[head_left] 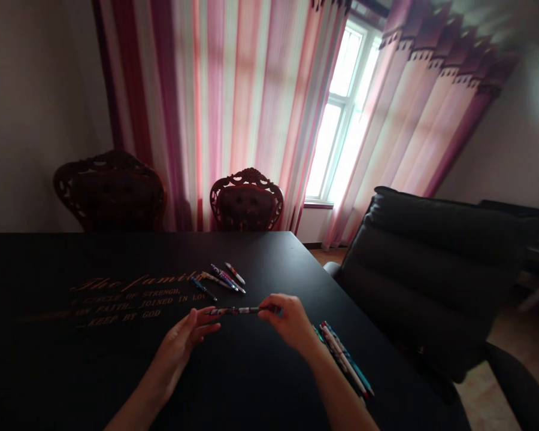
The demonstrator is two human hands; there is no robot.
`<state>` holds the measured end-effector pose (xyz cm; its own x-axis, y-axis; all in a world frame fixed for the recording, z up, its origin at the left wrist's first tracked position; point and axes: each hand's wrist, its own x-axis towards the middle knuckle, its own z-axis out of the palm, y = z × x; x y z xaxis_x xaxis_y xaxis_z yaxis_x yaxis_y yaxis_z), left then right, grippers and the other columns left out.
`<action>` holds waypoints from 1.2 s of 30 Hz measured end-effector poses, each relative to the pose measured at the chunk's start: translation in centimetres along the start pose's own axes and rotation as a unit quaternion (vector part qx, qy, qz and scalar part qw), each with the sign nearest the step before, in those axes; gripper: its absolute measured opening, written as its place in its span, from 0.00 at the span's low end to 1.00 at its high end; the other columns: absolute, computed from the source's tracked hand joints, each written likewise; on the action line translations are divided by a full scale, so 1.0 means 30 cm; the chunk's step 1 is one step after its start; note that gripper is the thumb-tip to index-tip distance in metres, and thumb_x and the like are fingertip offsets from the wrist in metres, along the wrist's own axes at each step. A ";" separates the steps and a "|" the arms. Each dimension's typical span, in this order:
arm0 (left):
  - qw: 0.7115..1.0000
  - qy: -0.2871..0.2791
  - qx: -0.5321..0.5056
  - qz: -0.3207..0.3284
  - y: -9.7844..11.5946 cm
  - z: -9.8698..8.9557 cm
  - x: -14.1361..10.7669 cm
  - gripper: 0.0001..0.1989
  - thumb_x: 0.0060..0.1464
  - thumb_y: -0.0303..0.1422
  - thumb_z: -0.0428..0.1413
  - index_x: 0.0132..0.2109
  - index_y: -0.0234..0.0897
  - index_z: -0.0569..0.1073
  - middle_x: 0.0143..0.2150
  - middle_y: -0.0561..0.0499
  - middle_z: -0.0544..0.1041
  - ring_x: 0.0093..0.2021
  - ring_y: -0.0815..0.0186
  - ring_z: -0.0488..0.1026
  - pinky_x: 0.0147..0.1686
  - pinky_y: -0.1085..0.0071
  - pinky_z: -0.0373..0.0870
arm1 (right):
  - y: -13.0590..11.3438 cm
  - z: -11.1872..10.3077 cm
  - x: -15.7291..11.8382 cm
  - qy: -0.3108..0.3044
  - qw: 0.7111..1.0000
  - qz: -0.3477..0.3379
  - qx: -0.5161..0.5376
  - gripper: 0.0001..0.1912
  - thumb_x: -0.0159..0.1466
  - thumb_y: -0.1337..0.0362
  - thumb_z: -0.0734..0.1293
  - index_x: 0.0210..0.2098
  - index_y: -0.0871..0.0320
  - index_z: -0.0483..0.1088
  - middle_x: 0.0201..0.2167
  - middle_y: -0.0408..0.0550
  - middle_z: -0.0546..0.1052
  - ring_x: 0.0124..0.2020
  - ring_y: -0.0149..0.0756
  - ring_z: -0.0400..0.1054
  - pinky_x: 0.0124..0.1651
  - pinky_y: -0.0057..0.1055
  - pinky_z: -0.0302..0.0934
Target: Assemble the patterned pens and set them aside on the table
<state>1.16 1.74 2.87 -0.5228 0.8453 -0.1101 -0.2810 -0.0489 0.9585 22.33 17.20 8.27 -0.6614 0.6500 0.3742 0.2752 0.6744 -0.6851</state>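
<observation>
A dark patterned pen [236, 310] is held level above the black table [251, 383]. My right hand [290, 317] is closed on its right end, thumb and fingers pinched together. At the pen's other end is my left hand [184, 335], its fingers stretched out and apart. The left fingertips lie against or just beside the pen tip; firm contact is hard to make out. Beyond the hands lies a loose group of several pens [224, 277]. By my right forearm, another bunch of pens [345, 359], white, teal and dark, lies side by side, partly hidden by the arm.
Gold lettering [130, 299] is printed on the tabletop to the left. Two carved chairs, one at the left [112, 191] and one in the middle [247, 200], stand behind the far edge. A black padded chair [431, 269] stands close to the right edge. Striped curtains [233, 108] hang behind.
</observation>
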 end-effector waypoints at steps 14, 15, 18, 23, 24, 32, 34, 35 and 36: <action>0.970 0.059 0.205 0.120 -0.062 -0.024 0.044 0.28 0.49 0.57 0.55 0.44 0.39 0.77 0.47 0.46 0.79 0.46 0.53 0.77 0.53 0.57 0.70 | 0.413 -0.287 -0.599 0.252 0.902 0.297 -0.187 0.17 0.60 0.50 0.64 0.33 0.54 0.78 0.32 0.50 0.79 0.36 0.47 0.72 0.41 0.38 0.61; 0.971 0.064 0.197 0.122 -0.067 -0.019 0.043 0.27 0.49 0.56 0.56 0.44 0.39 0.77 0.46 0.46 0.80 0.44 0.54 0.78 0.52 0.59 0.70 | 0.416 -0.279 -0.617 0.246 0.903 0.298 -0.186 0.17 0.60 0.49 0.64 0.33 0.54 0.78 0.33 0.51 0.79 0.37 0.47 0.72 0.41 0.38 0.61; 0.975 0.077 0.174 0.118 -0.072 -0.006 0.038 0.24 0.48 0.53 0.58 0.42 0.39 0.78 0.45 0.47 0.80 0.42 0.57 0.78 0.48 0.66 0.71 | 0.409 -0.268 -0.641 0.230 0.910 0.285 -0.193 0.19 0.61 0.48 0.62 0.33 0.53 0.79 0.33 0.52 0.80 0.39 0.49 0.73 0.42 0.39 0.62; 0.970 0.077 0.188 0.132 -0.055 -0.008 0.024 0.19 0.51 0.48 0.58 0.41 0.38 0.79 0.43 0.47 0.80 0.41 0.57 0.78 0.45 0.67 0.72 | 0.379 -0.283 -0.612 0.247 0.899 0.262 -0.248 0.22 0.60 0.44 0.63 0.35 0.53 0.79 0.36 0.56 0.79 0.39 0.54 0.70 0.46 0.46 0.60; 0.967 0.074 0.201 0.137 -0.051 -0.011 0.022 0.18 0.52 0.47 0.58 0.41 0.38 0.79 0.43 0.46 0.80 0.41 0.57 0.78 0.45 0.67 0.72 | 0.363 -0.279 -0.585 0.257 0.898 0.251 -0.255 0.22 0.60 0.44 0.63 0.36 0.53 0.79 0.37 0.56 0.79 0.40 0.55 0.69 0.46 0.47 0.60; 0.930 0.061 0.293 0.215 -0.043 -0.017 -0.003 0.09 0.55 0.38 0.56 0.40 0.44 0.79 0.45 0.48 0.78 0.50 0.54 0.73 0.54 0.60 0.64 | 0.107 0.011 -0.124 0.056 0.976 0.064 -0.199 0.11 0.65 0.60 0.62 0.43 0.55 0.74 0.38 0.51 0.77 0.44 0.46 0.68 0.50 0.38 0.58; 0.907 0.054 0.343 0.237 -0.042 -0.013 -0.016 0.09 0.56 0.36 0.55 0.42 0.45 0.78 0.46 0.49 0.78 0.50 0.55 0.73 0.53 0.59 0.63 | 0.080 0.114 -0.004 0.011 0.976 0.068 -0.205 0.12 0.64 0.64 0.64 0.46 0.56 0.72 0.40 0.51 0.76 0.46 0.45 0.68 0.51 0.35 0.58; 0.890 0.050 0.379 0.249 -0.041 -0.011 -0.022 0.10 0.57 0.34 0.53 0.42 0.45 0.78 0.47 0.48 0.78 0.50 0.56 0.73 0.52 0.59 0.63 | 0.076 0.160 0.050 0.004 0.976 0.071 -0.204 0.13 0.64 0.65 0.64 0.47 0.57 0.72 0.42 0.52 0.76 0.47 0.44 0.68 0.51 0.34 0.58; 0.870 0.046 0.416 0.261 -0.041 -0.008 -0.028 0.10 0.58 0.33 0.52 0.43 0.45 0.77 0.47 0.48 0.78 0.51 0.56 0.73 0.52 0.59 0.63 | 0.077 0.201 0.101 0.004 0.976 0.075 -0.205 0.13 0.64 0.67 0.63 0.48 0.58 0.73 0.44 0.53 0.76 0.48 0.44 0.68 0.51 0.33 0.58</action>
<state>1.74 0.96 1.72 -0.4777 0.7753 0.4132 0.6736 0.0213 0.7388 16.76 18.61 4.06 -0.5870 0.7543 0.2940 0.6262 0.6532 -0.4256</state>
